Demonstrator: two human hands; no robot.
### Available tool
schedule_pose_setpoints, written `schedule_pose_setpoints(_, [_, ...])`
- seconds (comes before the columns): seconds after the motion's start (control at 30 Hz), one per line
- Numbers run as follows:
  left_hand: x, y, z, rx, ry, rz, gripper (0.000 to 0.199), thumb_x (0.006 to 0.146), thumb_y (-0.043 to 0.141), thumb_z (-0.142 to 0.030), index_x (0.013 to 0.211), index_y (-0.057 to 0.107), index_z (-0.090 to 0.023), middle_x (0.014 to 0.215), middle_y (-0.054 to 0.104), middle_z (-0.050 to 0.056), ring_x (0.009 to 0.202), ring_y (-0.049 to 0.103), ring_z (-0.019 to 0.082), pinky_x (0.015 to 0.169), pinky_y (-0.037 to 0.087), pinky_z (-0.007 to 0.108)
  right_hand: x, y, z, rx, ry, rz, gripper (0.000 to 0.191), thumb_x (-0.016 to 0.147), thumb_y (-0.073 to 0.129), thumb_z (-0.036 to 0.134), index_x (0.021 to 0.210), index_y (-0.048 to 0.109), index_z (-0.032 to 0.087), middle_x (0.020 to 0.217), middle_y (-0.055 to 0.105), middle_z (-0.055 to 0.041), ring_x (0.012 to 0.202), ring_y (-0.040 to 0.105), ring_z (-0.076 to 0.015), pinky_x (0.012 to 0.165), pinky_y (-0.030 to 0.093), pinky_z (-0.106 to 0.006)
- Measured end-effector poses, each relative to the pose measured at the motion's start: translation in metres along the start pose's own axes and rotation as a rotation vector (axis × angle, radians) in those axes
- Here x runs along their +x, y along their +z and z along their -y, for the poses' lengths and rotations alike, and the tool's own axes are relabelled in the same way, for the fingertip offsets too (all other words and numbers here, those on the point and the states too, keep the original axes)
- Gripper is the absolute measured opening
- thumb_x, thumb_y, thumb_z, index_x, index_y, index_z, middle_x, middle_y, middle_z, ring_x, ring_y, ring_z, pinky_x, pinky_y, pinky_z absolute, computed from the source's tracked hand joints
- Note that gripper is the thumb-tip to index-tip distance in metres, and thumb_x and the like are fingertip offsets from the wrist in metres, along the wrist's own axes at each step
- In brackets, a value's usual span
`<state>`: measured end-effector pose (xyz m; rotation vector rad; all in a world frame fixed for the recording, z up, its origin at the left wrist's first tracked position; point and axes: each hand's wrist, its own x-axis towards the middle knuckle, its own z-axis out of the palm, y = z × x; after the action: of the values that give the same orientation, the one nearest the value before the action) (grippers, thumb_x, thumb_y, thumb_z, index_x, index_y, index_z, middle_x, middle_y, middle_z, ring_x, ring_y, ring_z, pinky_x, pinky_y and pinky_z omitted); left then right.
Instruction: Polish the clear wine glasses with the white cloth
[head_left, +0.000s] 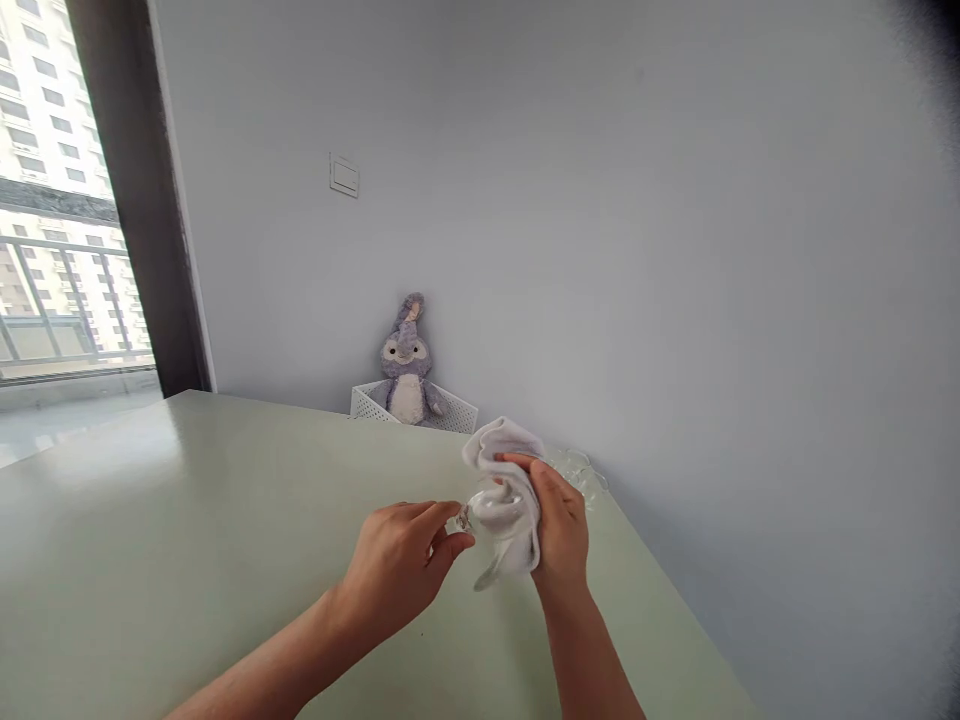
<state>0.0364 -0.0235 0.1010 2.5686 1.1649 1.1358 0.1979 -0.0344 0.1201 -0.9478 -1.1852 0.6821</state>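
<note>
A small clear glass-like piece (463,518) is pinched between the thumb and fingers of my left hand (405,555). Just right of it, my right hand (559,515) is closed on a crumpled white cloth (517,550), which wraps around a shiny rounded part beside the piece. Whether that part and the clear piece are one object cannot be made out. Both hands are above the pale green table (247,520). Behind my right hand, some clear, glassy objects (581,470) lie near the table's right edge, partly hidden.
A purple plush toy (407,385) sits in a white perforated basket (457,412) at the table's far edge. Grey walls stand behind and to the right, with a switch (345,177) on the back one. A window (67,240) is at the left.
</note>
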Motion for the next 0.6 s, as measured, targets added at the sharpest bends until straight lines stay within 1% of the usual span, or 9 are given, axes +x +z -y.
schedule_pose_setpoints(0.1, [0.001, -0.001, -0.002, -0.085, -0.078, 0.008, 0.018, 0.084, 0.043, -0.033, 0.083, 0.056, -0.021, 0.054, 0.051, -0.004, 0.047, 0.042, 0.009, 0.048, 0.032, 0.02, -0.004, 0.015, -0.008, 0.362, 0.239, 0.009, 0.061, 0.083, 0.023, 0.059, 0.1, 0.059, 0.013, 0.093, 0.065, -0.0119, 0.081, 0.06, -0.0233, 0.066, 0.047, -0.034])
schedule_pose_setpoints(0.17, [0.001, 0.0, -0.003, -0.134, -0.101, 0.003, 0.016, 0.084, 0.042, -0.03, 0.081, 0.054, -0.02, 0.056, 0.05, -0.003, 0.048, 0.041, 0.009, 0.047, 0.032, 0.02, -0.012, 0.029, -0.011, 0.495, 0.315, 0.028, 0.068, 0.081, 0.018, 0.063, 0.105, 0.057, 0.012, 0.1, 0.063, -0.0135, 0.084, 0.06, -0.0242, 0.067, 0.048, -0.035])
schedule_pose_setpoints(0.23, [0.001, 0.0, -0.003, -0.191, -0.093, -0.031, 0.014, 0.084, 0.043, -0.028, 0.078, 0.052, -0.019, 0.063, 0.05, -0.002, 0.053, 0.043, 0.009, 0.049, 0.035, 0.02, -0.022, 0.042, -0.014, 0.554, 0.345, 0.025, 0.067, 0.082, 0.018, 0.062, 0.108, 0.054, 0.013, 0.105, 0.061, -0.0137, 0.086, 0.06, -0.0238, 0.069, 0.048, -0.034])
schedule_pose_setpoints(0.3, [0.002, -0.001, -0.004, -0.244, -0.053, -0.094, 0.015, 0.083, 0.044, -0.028, 0.073, 0.05, -0.018, 0.072, 0.05, 0.001, 0.059, 0.045, 0.009, 0.054, 0.039, 0.021, -0.034, 0.052, -0.019, 0.55, 0.365, -0.012, 0.063, 0.082, 0.02, 0.061, 0.104, 0.056, 0.014, 0.101, 0.062, -0.0129, 0.085, 0.061, -0.0226, 0.069, 0.049, -0.033])
schedule_pose_setpoints(0.37, [0.003, -0.003, -0.005, -0.251, -0.015, -0.154, 0.017, 0.082, 0.046, -0.027, 0.068, 0.048, -0.018, 0.08, 0.048, 0.002, 0.064, 0.045, 0.01, 0.059, 0.041, 0.022, -0.046, 0.059, -0.027, 0.512, 0.376, -0.117, 0.056, 0.082, 0.026, 0.06, 0.095, 0.057, 0.016, 0.091, 0.064, -0.0099, 0.081, 0.061, -0.0206, 0.069, 0.049, -0.031])
schedule_pose_setpoints(0.43, [0.003, -0.005, -0.007, -0.176, 0.001, -0.22, 0.018, 0.08, 0.048, -0.027, 0.065, 0.049, -0.017, 0.081, 0.046, 0.003, 0.066, 0.044, 0.011, 0.06, 0.041, 0.024, -0.055, 0.063, -0.035, 0.461, 0.358, -0.218, 0.047, 0.08, 0.035, 0.059, 0.086, 0.057, 0.018, 0.078, 0.063, -0.005, 0.075, 0.06, -0.0181, 0.068, 0.048, -0.029])
schedule_pose_setpoints(0.47, [0.003, -0.007, -0.008, -0.118, -0.003, -0.256, 0.018, 0.079, 0.049, -0.027, 0.064, 0.049, -0.017, 0.08, 0.045, 0.003, 0.067, 0.043, 0.012, 0.061, 0.04, 0.025, -0.058, 0.065, -0.038, 0.439, 0.338, -0.222, 0.042, 0.079, 0.038, 0.057, 0.082, 0.056, 0.019, 0.074, 0.062, -0.0031, 0.072, 0.059, -0.0171, 0.068, 0.048, -0.028])
schedule_pose_setpoints(0.5, [0.002, -0.008, -0.008, -0.06, -0.012, -0.291, 0.018, 0.078, 0.05, -0.026, 0.063, 0.05, -0.018, 0.079, 0.044, 0.003, 0.067, 0.043, 0.013, 0.061, 0.04, 0.026, -0.06, 0.067, -0.04, 0.422, 0.31, -0.187, 0.039, 0.08, 0.04, 0.055, 0.079, 0.055, 0.019, 0.071, 0.06, -0.0021, 0.071, 0.058, -0.0164, 0.068, 0.047, -0.028])
schedule_pose_setpoints(0.6, [0.001, -0.008, -0.005, 0.021, -0.06, -0.37, 0.016, 0.075, 0.052, -0.025, 0.061, 0.051, -0.018, 0.083, 0.047, 0.005, 0.073, 0.044, 0.016, 0.065, 0.04, 0.029, -0.06, 0.071, -0.038, 0.368, 0.196, 0.014, 0.035, 0.084, 0.037, 0.05, 0.08, 0.054, 0.02, 0.074, 0.058, -0.0029, 0.072, 0.055, -0.0159, 0.065, 0.045, -0.027])
